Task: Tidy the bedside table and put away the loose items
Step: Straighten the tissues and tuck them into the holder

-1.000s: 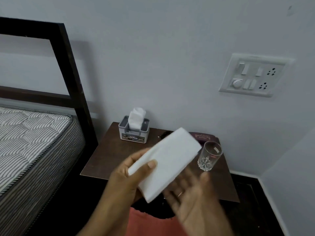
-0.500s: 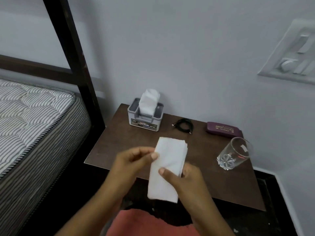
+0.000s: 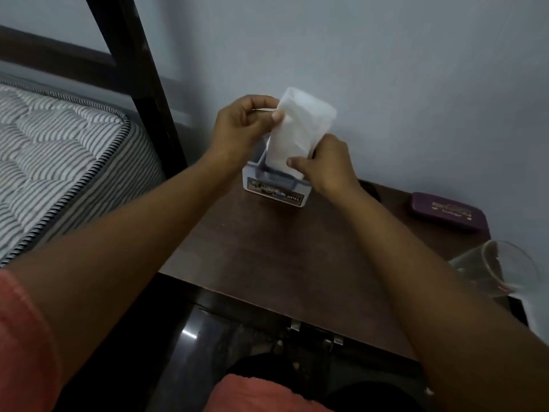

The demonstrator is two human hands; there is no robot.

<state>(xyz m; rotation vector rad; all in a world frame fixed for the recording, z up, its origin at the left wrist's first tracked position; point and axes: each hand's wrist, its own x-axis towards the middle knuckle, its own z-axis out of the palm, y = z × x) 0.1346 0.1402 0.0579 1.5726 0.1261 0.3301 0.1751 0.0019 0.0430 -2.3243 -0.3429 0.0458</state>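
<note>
A folded white tissue stack stands upright in the open top of the grey tissue holder at the back left of the brown bedside table. My left hand pinches the stack's upper left edge. My right hand pinches its lower right side just above the holder. Part of the holder is hidden behind my hands and the tissue.
A purple case lies by the wall at the back right. A clear drinking glass stands at the table's right edge. A striped mattress and dark bed frame post are on the left.
Both hands carried the folded tissue from in front of my body forward to the tissue holder, and its lower end now sits in the holder. The camera moved closer and looks further down.
</note>
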